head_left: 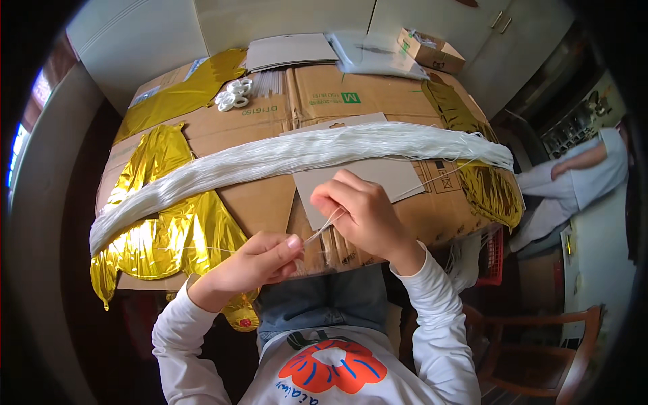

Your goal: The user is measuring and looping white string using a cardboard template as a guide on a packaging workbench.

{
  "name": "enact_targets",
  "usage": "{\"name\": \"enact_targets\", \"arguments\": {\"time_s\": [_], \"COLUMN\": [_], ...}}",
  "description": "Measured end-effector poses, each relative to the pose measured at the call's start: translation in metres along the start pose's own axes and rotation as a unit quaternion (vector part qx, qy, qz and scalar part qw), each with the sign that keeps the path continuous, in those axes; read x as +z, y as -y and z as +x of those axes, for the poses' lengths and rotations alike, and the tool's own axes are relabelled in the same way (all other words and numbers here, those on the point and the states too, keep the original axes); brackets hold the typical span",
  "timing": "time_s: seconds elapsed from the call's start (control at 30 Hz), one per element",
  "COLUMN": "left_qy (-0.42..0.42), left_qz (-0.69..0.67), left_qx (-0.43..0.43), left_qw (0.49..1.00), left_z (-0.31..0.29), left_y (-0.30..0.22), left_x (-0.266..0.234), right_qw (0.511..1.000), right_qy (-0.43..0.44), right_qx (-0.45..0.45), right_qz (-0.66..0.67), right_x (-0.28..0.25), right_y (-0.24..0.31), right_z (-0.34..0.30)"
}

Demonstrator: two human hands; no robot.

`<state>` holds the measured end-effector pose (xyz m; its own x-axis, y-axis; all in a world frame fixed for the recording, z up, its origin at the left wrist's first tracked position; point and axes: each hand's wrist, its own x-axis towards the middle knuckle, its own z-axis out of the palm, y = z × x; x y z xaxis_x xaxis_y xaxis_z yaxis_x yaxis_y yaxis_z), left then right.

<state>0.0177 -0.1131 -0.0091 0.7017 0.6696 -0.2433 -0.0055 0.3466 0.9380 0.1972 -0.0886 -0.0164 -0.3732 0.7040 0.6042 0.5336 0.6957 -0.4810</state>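
Near the front edge of the table, a thin white string [315, 235] runs between my two hands. My left hand [260, 260] pinches it between thumb and fingers. Closed round the string a little higher and to the right is my right hand [361, 209], where the strands seem doubled. One strand trails from the right hand up to a long white skein of string [297, 152], which stretches across the table beyond my hands. Another thin line reaches left from my left hand over a shiny gold foil balloon [192, 226], flat and partly under the skein.
Flattened cardboard [260, 128] covers the table. At the back are white ribbon rolls or rings [234, 94], grey card sheets [290, 50], clear plastic bags [378, 54] and a small box [432, 50]. More gold foil [496, 196] lies right. A wooden chair [540, 351] and another person [574, 172] are at right.
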Motion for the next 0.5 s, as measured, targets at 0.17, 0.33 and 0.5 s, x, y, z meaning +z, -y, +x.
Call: {"name": "enact_targets", "arguments": {"time_s": [0.17, 0.33, 0.5], "left_qy": [-0.031, 0.013, -0.007], "left_qz": [-0.182, -0.34, -0.311], "left_qx": [0.075, 0.061, 0.042], "left_qw": [0.98, 0.938, 0.949], "left_z": [-0.008, -0.009, -0.012], "left_y": [-0.011, -0.019, -0.02], "left_x": [-0.001, -0.009, -0.012], "right_qw": [0.822, 0.709, 0.994], "right_qy": [0.046, 0.17, -0.049], "right_qx": [0.134, 0.171, -0.057], "right_qz": [0.552, 0.663, 0.084], "right_x": [0.013, 0.011, -0.005], "right_y": [0.003, -0.022, -0.021], "right_z": [-0.009, -0.014, -0.003]}}
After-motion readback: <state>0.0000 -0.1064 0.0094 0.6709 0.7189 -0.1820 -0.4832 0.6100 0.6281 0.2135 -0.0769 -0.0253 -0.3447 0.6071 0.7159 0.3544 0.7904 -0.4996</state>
